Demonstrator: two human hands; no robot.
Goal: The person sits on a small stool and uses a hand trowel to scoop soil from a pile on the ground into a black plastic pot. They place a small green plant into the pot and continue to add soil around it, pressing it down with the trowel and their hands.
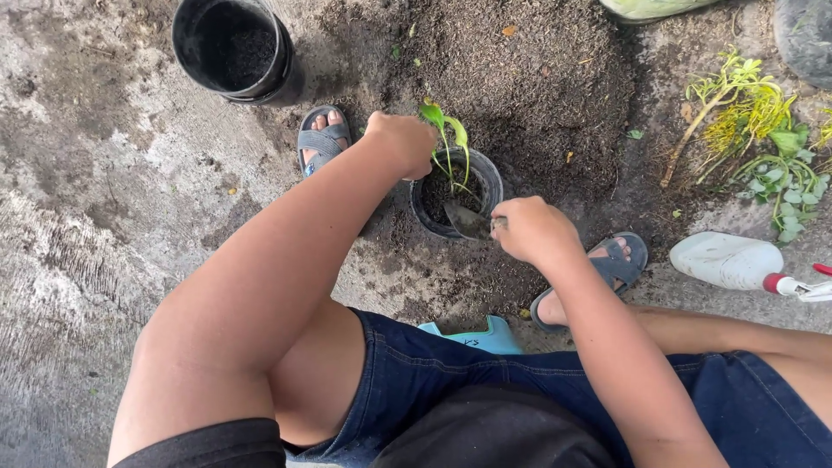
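Observation:
A small black pot (485, 173) with soil sits on the ground between my feet. A green seedling (449, 139) stands in it. My left hand (403, 141) grips the seedling's stem at the pot's left rim. My right hand (533, 230) is closed on the handle of a small trowel (468, 221), whose dark blade dips into the pot at its near rim.
A heap of dark soil (529, 78) lies behind the pot. A large empty black pot (234, 48) stands at the back left. Uprooted green plants (754, 130) lie at the right, with a white spray bottle (732, 262) near my right foot. A teal stool edge (477, 336) shows under me.

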